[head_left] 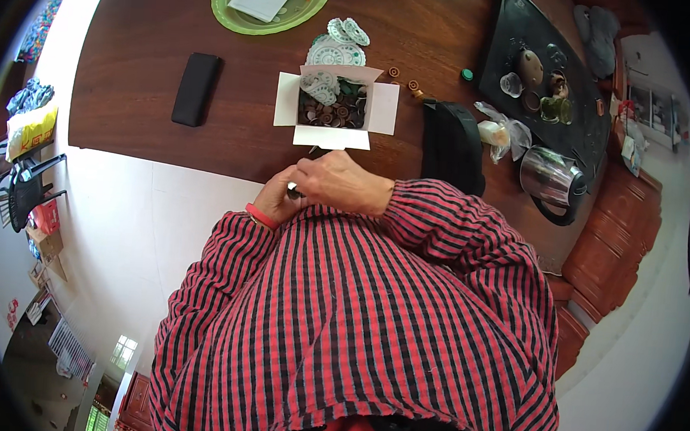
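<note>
Small dark piece (294, 192), on our side of the white box (384, 108), seems pinched by our left hand (278, 200); the grip of our right hand (343, 182) we can't tell. We should steady it lightly.

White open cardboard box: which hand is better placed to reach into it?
Probably the right hand: it sits just below the near flap of the white open cardboard box in the picture, while the left hand, wearing a red wristband, is lower and farther left.
</note>
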`<state>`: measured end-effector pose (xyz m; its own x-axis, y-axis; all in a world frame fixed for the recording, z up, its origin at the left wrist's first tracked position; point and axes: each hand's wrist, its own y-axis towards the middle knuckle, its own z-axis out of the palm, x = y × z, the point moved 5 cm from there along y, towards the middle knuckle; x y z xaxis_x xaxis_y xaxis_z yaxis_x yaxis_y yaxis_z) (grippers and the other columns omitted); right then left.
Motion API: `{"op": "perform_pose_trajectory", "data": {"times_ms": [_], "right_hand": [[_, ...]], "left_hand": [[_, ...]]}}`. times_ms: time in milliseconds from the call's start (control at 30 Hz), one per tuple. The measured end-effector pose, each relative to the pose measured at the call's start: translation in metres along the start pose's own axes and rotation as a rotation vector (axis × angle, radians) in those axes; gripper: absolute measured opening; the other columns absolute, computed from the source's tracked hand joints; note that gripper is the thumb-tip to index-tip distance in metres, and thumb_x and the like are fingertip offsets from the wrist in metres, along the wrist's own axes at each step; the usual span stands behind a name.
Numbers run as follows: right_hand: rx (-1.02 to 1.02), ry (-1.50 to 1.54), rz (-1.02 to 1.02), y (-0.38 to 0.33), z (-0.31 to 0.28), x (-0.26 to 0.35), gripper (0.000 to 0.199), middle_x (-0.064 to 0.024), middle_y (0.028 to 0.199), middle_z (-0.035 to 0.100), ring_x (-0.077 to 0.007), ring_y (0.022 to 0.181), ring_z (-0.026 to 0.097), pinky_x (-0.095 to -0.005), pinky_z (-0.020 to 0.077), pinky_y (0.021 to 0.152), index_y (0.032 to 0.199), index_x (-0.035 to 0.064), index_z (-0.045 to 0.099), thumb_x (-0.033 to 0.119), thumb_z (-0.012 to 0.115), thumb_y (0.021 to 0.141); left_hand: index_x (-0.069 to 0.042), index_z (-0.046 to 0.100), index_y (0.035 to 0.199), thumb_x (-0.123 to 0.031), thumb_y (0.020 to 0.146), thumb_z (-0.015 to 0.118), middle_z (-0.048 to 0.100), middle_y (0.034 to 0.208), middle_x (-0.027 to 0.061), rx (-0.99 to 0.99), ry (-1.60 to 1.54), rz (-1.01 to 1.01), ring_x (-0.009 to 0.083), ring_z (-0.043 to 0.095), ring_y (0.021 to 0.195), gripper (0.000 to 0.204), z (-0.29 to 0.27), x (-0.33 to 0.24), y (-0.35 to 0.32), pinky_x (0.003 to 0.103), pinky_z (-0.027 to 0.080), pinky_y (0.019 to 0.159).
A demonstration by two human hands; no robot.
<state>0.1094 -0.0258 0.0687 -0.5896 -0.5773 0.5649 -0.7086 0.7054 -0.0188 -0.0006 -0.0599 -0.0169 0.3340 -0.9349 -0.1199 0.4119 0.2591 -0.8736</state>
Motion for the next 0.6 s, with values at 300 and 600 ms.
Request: {"op": "perform_pose_trajectory", "data": {"times_ms": [300, 600], "right_hand": [[-0.031, -0.323, 0.205, 0.006, -0.024, -0.125, 0.007, -0.0083, 0.074, 0.061, -0.0259, 0.068, 0.063, -0.0382, 0.0492, 0.056, 0.075, 0.0086, 0.063, 0.015, 0.061, 0.073], [0.318, -0.712, -0.005, 0.016, -0.003, -0.124, 0.005, -0.0047, 0.071, 0.066, -0.0222, 0.074, 0.064, -0.0339, 0.0483, 0.059, 0.069, 0.0129, 0.069, 0.014, 0.064, 0.069]], "left_hand": [[-0.006, 0.053, 0.088, -0.026, 0.096, 0.046, 0.043, 0.059, -0.0018, 0.188, 0.181, -0.119, 0.0072, 0.035, 0.044, 0.023, -0.013, 0.013, 0.011, 0.02, 0.027, 0.036], [-0.005, 0.053, 0.088, -0.027, 0.096, 0.046, 0.043, 0.058, -0.0021, 0.154, 0.232, -0.075, 0.0067, 0.037, 0.044, 0.024, -0.017, 0.013, 0.006, 0.02, 0.03, 0.035]]}}
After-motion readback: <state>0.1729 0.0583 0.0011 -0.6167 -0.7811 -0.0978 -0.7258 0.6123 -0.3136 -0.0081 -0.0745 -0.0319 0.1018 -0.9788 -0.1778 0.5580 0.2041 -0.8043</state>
